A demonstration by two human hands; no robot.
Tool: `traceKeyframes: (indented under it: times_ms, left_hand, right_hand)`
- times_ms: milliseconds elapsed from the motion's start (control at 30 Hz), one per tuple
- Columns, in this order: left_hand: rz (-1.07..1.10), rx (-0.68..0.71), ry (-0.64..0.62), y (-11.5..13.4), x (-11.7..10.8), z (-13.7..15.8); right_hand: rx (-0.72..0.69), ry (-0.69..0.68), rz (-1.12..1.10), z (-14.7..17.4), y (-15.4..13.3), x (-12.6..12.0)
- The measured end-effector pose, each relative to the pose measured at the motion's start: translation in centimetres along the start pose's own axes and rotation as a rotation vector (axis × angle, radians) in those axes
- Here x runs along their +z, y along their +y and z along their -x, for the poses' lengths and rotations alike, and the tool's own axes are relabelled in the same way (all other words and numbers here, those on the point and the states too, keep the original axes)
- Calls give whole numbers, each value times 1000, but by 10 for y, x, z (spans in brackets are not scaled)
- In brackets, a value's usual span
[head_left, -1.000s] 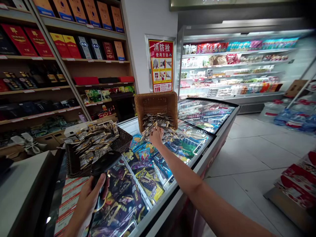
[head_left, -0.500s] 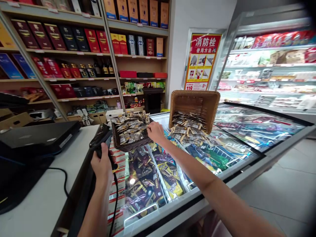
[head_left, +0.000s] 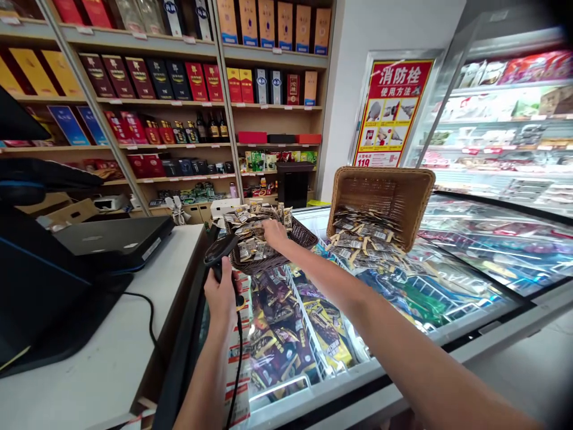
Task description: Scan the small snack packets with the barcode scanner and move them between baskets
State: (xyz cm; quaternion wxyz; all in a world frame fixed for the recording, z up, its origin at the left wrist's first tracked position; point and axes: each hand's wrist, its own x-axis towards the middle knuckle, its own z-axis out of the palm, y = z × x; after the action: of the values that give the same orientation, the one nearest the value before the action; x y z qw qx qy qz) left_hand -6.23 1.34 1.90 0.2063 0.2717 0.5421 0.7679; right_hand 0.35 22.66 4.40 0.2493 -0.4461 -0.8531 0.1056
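Note:
My left hand [head_left: 221, 288] is wrapped round the handle of a black barcode scanner [head_left: 220, 249], whose cable hangs down past my wrist. At the dark wicker basket [head_left: 307, 234], my right hand [head_left: 274, 234] reaches in over the small snack packets [head_left: 256, 249]. Its fingers are curled in among them, and what they pinch, if anything, is hidden. To the right, a light-brown wicker basket [head_left: 380, 179] lies tipped on its side. More of the small packets [head_left: 358, 239] spill from its mouth onto the freezer's glass top.
Beneath both baskets stands a glass-topped chest freezer [head_left: 394, 376] with wrapped goods in wire dividers. A white counter [head_left: 89, 358] with a dark till machine [head_left: 40, 269] is on the left. Shelves of boxed bottles [head_left: 192, 107] line the back; a lit display fridge [head_left: 505, 137] stands at right.
My right hand has moved left and deeper over the packets in the dark basket. The scanner stays in my left hand. The whole view has shifted to the left.

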Motion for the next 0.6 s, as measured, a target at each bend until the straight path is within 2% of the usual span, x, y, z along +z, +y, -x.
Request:
traceKeyframes:
  times_ms: [100, 233, 400, 500, 600]
  left_hand:
    - [8, -1, -21, 1, 3, 2]
    - [8, -16, -83, 0, 9, 7]
    - [-47, -41, -185, -8, 19, 19]
    - [-82, -55, -260, -12, 24, 27]
    - [-101, -42, -301, -11, 28, 33]
  right_hand:
    - [15, 149, -338, 22, 24, -16]
    - [85, 330, -696, 71, 61, -41]
    - [266, 505, -826, 125, 105, -59]
    - [323, 537, -855, 134, 125, -60]
    - [379, 522, -988, 130, 136, -58]
